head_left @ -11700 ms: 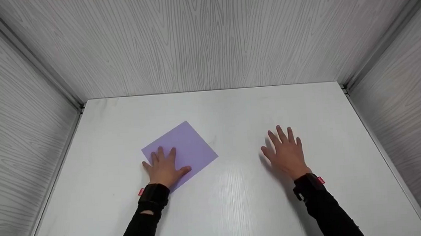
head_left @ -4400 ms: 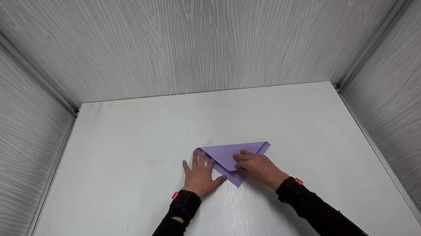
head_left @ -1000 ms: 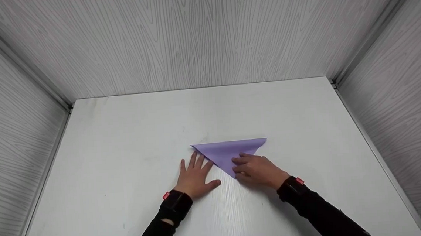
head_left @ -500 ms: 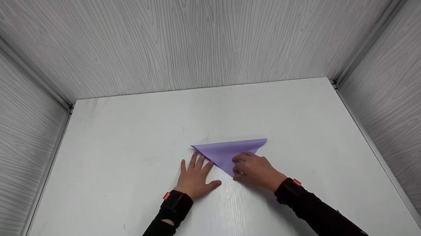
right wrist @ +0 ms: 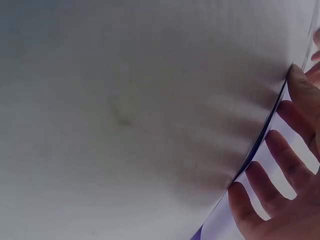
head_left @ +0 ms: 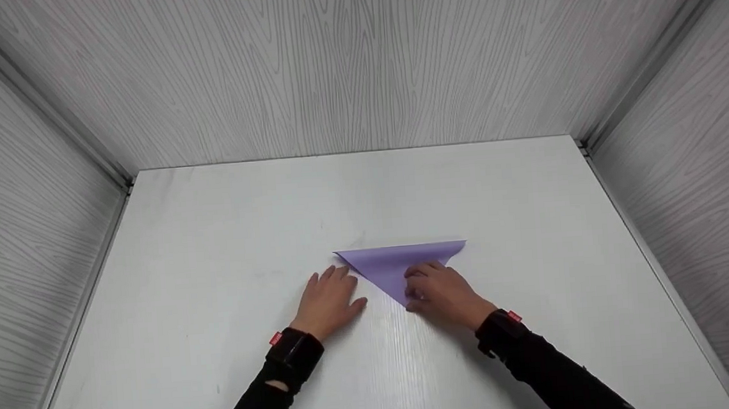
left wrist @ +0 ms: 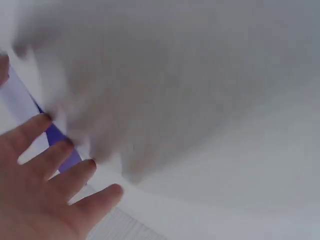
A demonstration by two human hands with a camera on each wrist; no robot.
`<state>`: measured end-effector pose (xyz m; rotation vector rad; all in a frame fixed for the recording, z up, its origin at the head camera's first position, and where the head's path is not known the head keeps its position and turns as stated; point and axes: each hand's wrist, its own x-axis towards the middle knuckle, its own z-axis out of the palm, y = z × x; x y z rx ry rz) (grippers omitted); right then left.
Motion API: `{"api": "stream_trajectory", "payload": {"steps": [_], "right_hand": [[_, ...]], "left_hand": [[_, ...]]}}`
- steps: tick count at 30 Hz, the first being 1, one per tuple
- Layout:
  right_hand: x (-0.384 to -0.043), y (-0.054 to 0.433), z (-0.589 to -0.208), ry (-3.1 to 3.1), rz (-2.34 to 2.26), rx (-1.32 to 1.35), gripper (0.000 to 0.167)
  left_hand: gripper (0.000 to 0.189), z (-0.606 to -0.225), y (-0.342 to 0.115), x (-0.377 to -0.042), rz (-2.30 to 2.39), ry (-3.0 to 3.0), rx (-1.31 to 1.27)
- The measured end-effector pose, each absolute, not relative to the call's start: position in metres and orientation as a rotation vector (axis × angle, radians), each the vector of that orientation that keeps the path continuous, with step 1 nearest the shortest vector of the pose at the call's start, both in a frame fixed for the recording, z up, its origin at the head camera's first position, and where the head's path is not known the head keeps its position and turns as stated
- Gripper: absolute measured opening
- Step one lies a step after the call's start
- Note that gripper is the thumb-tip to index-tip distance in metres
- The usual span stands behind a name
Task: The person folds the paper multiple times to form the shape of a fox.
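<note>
A purple sheet of paper [head_left: 378, 266] lies folded into a triangle on the white table, long crease at the back and tip toward me. My right hand [head_left: 445, 296] holds the paper near its front tip, fingers bent on the upper layer and thumb at the tip. The right wrist view shows its fingertips along the paper's dark purple edge [right wrist: 256, 146]. My left hand [head_left: 326, 304] sits just left of the triangle, palm down, fingers loosely bent and fingertips by the slanting left edge. In the left wrist view its fingertips lie close to the paper [left wrist: 56, 140].
The white table [head_left: 213, 241] is bounded by a grey wood-grain back wall [head_left: 355, 70], a left side wall [head_left: 26, 222] and a right side wall [head_left: 702, 174]. Black bands circle both wrists.
The square sheet has become a folded triangle. Within the last half second my left hand has drawn slightly back and left, its fingers closer together; my right hand stays at the front tip.
</note>
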<state>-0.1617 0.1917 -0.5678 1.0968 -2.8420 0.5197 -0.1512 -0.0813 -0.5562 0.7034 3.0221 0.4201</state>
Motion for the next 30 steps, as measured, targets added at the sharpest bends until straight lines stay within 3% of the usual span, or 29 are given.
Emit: {"api": "stream_trajectory", "payload": {"steps": [3, 5, 15, 30], "right_hand": [[-0.162, 0.194, -0.567, -2.862, 0.523, 1.074, 0.022], [-0.162, 0.194, -0.567, -2.871, 0.525, 1.063, 0.021], [-0.162, 0.190, -0.571, -2.858, 0.556, 1.064, 0.022], [-0.164, 0.188, -0.569, -2.835, 0.496, 1.090, 0.025]], "left_hand": [[0.031, -0.553, -0.074, -0.156, 0.391, 3.161, 0.788], [0.030, -0.553, -0.066, -0.159, 0.356, 3.184, 0.853], [0.050, -0.568, -0.034, -0.166, 0.245, 3.092, 0.861], [0.070, -0.576, -0.022, -0.174, 0.202, 3.054, 0.803]]}}
